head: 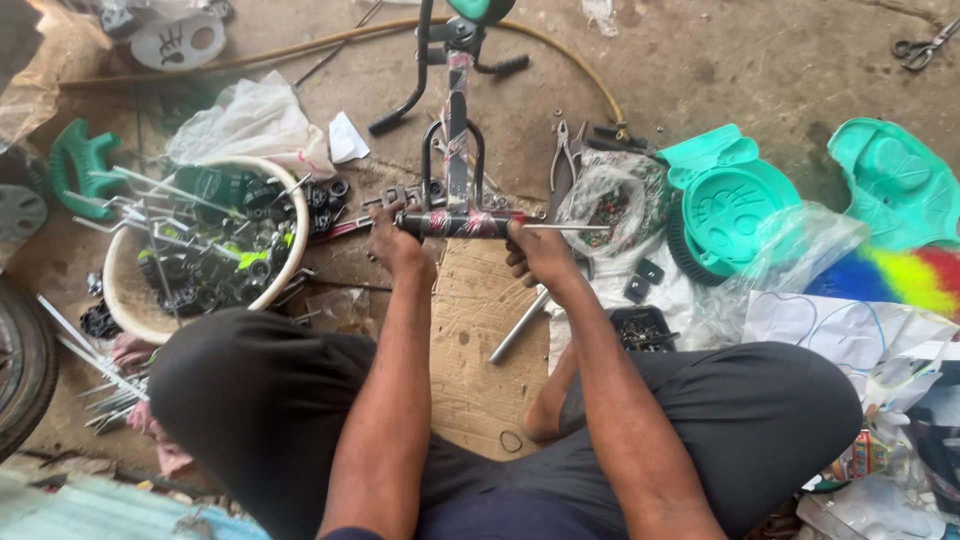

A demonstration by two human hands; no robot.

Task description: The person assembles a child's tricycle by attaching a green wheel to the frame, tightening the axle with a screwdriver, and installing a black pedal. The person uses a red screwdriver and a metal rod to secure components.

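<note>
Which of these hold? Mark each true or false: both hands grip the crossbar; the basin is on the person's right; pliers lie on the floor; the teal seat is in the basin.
1. Both hands grip the crossbar: true, left hand and right hand are on it.
2. The basin is on the person's right: false, it is on the left.
3. Pliers lie on the floor: true.
4. The teal seat is in the basin: false, it lies on the floor at right.

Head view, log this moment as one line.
left hand: grips frame tube | right hand: at tube end, on thin rod | basin of parts left | teal seat right
</note>
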